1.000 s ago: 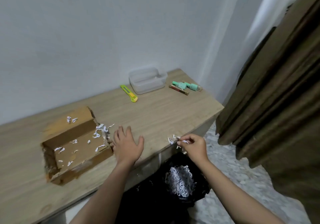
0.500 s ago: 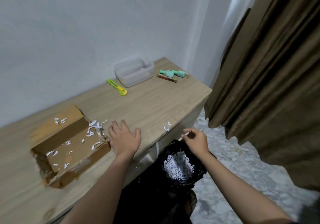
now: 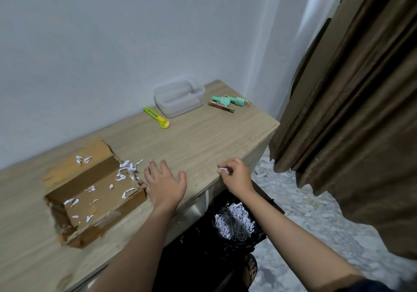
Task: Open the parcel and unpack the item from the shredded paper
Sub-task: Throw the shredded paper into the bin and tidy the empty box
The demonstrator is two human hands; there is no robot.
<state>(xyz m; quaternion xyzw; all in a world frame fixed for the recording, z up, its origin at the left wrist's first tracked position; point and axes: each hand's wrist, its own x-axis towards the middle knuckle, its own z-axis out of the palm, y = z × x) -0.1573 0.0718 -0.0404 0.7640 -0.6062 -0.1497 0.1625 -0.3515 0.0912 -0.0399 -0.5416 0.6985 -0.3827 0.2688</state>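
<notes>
The opened cardboard parcel (image 3: 94,192) lies flat on the wooden table (image 3: 203,143) at the left, with a few white paper shreds (image 3: 126,170) scattered in it and on its right edge. My left hand (image 3: 165,183) rests flat on the table beside the box's right corner, fingers spread, holding nothing. My right hand (image 3: 237,175) is at the table's front edge, fingers pinched on a small bit of shredded paper (image 3: 223,169). The green items (image 3: 230,101) lie at the far right of the table.
A black bin bag (image 3: 225,231) with a heap of shredded paper stands on the floor below the table edge. A yellow-green utility knife (image 3: 156,117) and a clear plastic container (image 3: 179,97) sit near the wall. Brown curtains (image 3: 352,111) hang to the right.
My right hand dropped a shred over the bag, then came back up to the table edge and pinched the remaining shreds there. My left hand stayed flat on the table.
</notes>
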